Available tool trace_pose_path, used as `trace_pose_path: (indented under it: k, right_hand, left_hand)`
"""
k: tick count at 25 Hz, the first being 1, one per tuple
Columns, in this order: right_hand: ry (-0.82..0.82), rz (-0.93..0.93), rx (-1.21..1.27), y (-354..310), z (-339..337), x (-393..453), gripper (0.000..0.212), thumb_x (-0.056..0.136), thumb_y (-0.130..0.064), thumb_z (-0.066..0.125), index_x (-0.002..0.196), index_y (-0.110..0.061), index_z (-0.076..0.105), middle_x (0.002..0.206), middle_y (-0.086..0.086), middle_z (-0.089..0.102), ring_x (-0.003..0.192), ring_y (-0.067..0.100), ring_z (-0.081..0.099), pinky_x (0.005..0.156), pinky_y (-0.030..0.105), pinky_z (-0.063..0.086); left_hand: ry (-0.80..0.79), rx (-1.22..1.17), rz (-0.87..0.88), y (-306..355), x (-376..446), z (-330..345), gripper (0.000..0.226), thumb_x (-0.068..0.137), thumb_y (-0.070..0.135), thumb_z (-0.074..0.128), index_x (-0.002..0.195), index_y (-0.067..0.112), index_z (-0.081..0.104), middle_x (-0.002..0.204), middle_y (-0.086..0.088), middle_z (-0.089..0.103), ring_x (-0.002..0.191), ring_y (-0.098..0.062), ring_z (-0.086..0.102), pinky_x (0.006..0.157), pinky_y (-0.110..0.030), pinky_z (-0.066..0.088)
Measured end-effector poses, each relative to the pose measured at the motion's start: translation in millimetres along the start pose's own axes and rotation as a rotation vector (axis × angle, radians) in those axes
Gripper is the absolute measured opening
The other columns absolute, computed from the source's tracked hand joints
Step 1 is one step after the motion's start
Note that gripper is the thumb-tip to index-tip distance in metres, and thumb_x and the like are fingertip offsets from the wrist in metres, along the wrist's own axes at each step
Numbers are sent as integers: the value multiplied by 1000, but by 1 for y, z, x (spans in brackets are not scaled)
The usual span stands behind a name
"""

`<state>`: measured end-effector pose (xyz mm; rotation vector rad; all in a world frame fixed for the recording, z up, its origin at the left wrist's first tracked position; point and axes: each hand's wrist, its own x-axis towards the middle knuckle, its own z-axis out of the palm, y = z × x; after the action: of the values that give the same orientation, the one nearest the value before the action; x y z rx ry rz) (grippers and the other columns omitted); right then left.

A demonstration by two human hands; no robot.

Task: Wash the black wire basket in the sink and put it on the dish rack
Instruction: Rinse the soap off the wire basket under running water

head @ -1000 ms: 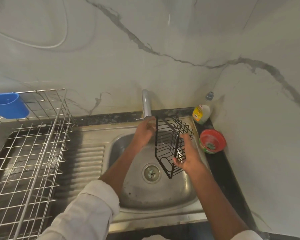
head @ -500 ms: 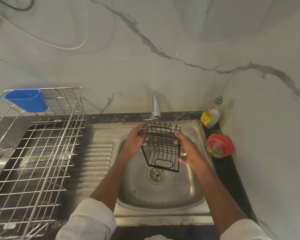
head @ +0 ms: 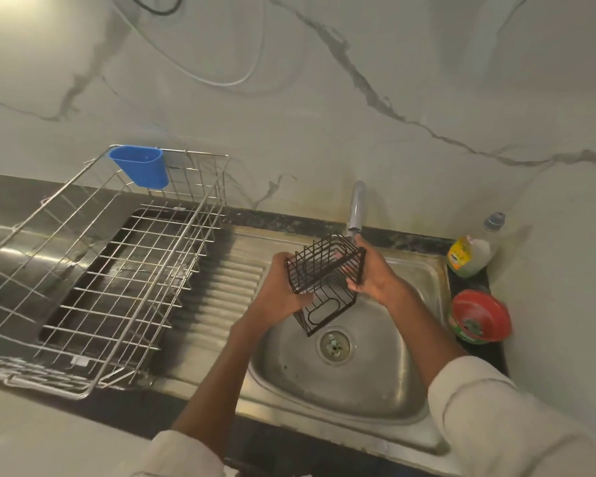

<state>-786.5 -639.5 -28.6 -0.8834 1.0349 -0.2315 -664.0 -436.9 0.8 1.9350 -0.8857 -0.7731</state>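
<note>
Basket: black wire basket (head: 324, 280) was tilted over the sink (head: 424, 380), clamped between left hand (head: 283, 290) and right hand (head: 375, 273).
Rack: dish rack (head: 93, 270) lay leftward, nearer the left hand.

Cream long sleeves (head: 489, 414) pushed up both forearms; hands (head: 279, 294) bare, no rings.

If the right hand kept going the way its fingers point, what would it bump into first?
Probably the faucet: the right hand, gripping the black wire basket, points up toward the spout, a fingertip nearly at it. Depth is unclear.
</note>
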Motion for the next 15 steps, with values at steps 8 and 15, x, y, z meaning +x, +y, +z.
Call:
trace_pose_path:
  k: [8,15]
  right_hand:
    - [-40,-32,-89,-16,28,38,63,95,-66,47,129,-17,66,123,6,73,122,28,61,112,56,37]
    - [233,-299,-260,-19,40,42,28,101,-20,60,109,5,70,88,12,75,62,13,66,54,23,56]
  left_hand:
    - [314,141,-113,20,-34,47,99,65,55,96,140,24,40,125,12,42,111,-4,51,107,-40,54]
    - [494,129,-219,33,-37,51,83,65,59,93,120,23,43,114,7,48,98,-17,61,91,-46,60]
